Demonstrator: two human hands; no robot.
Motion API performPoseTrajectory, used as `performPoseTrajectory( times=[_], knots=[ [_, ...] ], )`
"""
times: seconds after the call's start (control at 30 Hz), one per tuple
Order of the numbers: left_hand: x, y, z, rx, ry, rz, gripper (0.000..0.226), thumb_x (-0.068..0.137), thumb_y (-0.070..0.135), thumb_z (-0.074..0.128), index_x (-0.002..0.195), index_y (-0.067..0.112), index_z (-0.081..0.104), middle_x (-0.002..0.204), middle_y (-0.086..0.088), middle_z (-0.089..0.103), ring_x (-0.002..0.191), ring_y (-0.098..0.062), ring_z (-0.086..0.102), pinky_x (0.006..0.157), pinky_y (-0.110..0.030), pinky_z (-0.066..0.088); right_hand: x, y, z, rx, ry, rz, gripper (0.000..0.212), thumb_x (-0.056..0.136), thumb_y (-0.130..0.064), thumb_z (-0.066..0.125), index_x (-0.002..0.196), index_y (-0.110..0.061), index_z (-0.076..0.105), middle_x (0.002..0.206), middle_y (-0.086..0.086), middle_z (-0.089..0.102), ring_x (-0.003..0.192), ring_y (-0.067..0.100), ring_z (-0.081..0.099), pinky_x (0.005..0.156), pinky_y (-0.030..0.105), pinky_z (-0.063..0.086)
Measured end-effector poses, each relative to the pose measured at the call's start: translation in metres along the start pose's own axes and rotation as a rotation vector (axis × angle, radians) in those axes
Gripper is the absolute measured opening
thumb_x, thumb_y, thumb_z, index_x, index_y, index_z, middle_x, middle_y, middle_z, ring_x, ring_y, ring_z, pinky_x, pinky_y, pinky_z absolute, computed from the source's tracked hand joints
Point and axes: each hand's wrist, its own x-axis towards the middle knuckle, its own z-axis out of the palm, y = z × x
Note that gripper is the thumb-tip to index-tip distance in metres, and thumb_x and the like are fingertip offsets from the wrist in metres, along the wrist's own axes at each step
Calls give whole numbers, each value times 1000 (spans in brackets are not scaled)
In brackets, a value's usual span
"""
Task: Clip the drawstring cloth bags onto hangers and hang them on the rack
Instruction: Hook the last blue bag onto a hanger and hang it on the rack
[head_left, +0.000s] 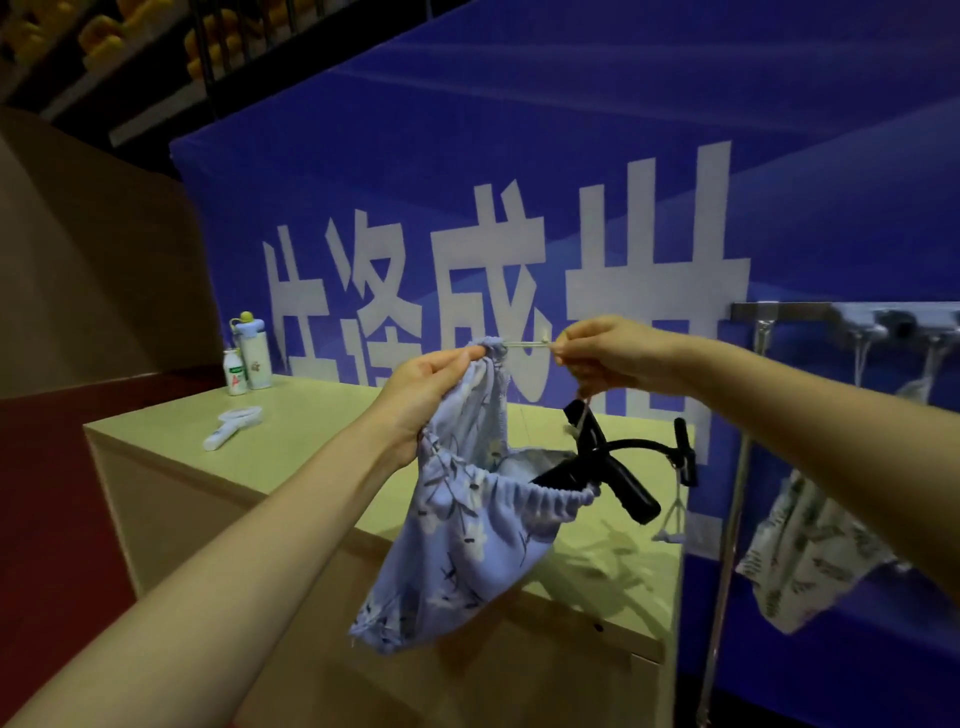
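Head view: blue bag (467, 525) hangs vertically, drawstring (524, 343) stretched horizontally.

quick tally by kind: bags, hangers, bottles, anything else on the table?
Cloth bags: 2, blue floral bag pinched in left hand, white leafy bag on the rack
Hangers on the table: 1, black hanger
Bottles: 2
White handheld item: 1
Total: 6
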Motion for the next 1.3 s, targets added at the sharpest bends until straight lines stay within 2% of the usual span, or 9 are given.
performPoseTrajectory(
  times=[0.23, 0.33, 0.53, 0.7, 0.77, 0.87, 0.97, 1.03, 1.3],
  knots=[
    [9, 25, 69, -25, -140, 78, 29, 96, 28, 49, 113, 12, 66, 103, -6, 69, 89, -16, 66, 74, -25, 58, -63, -15, -56, 121, 67, -28, 33, 99, -14, 41, 69, -15, 55, 52, -5, 29, 42, 7, 23, 38, 16, 23],
    [11, 35, 105, 45, -206, 110, 25, 94, 37, 51, 99, 23, 71, 119, -8, 66, 112, -24, 60, 95, -37, 52, -100, -31, -79, 114, 37, -31, 40, 98, -13, 39, 62, -18, 57, 51, -5, 34, 39, 4, 22, 39, 18, 18],
    [-11, 41, 211, 90, -449, 193, 51, 97, 50, 29, 107, 21, 70, 100, 11, 68, 101, -6, 57, 80, -11, 42, -167, -37, -102, -126, 110, 114, 26, 96, -15, 45, 74, -14, 58, 55, -1, 44, 41, 4, 39, 41, 15, 40],
    [-22, 23, 293, -35, -601, 144, 68, 97, 53, 9, 104, 23, 70, 110, 4, 66, 107, -1, 50, 104, -18, 26, -213, -13, -133, -214, 355, 288, 26, 97, -14, 45, 74, -11, 56, 58, 1, 47, 41, 5, 44, 44, 16, 43],
    [-21, 14, 322, -85, -639, 136, 72, 98, 51, 7, 110, 14, 68, 97, 4, 67, 81, 8, 54, 81, -4, 35, -229, 1, -147, -223, 458, 360, 28, 98, -13, 45, 72, -10, 56, 57, 2, 47, 39, 5, 40, 41, 15, 39],
    [-31, 5, 376, -156, -759, 13, 85, 84, 73, 15, 103, 13, 72, 57, -2, 53, 46, -7, 42, 42, -15, 27, -255, 22, -164, -175, 614, 438, 27, 97, -9, 46, 72, -7, 55, 54, 4, 46, 35, 6, 38, 36, 15, 38],
    [-36, -6, 427, -127, -897, -45, 105, 56, 95, 23, 115, 21, 68, 113, -12, 67, 95, -21, 54, 72, -30, 43, -278, 42, -178, -168, 724, 503, 21, 96, -8, 49, 76, -3, 56, 54, 4, 48, 42, 10, 41, 39, 19, 42],
    [-41, -7, 455, -69, -908, -82, 106, 58, 92, 17, 120, 20, 63, 136, -4, 56, 129, -23, 44, 106, -42, 32, -290, 58, -194, -180, 814, 541, 17, 95, -8, 49, 80, -3, 56, 58, 8, 45, 47, 14, 41, 44, 23, 42],
    [-36, -38, 545, -197, -1025, -136, 110, 16, 101, 40, 96, 32, 71, 78, 4, 72, 75, -12, 66, 77, -26, 51, -307, 121, -249, -164, 1049, 547, 23, 95, -12, 52, 76, -3, 61, 73, 16, 58, 65, 23, 56, 61, 32, 51]
  ],
)
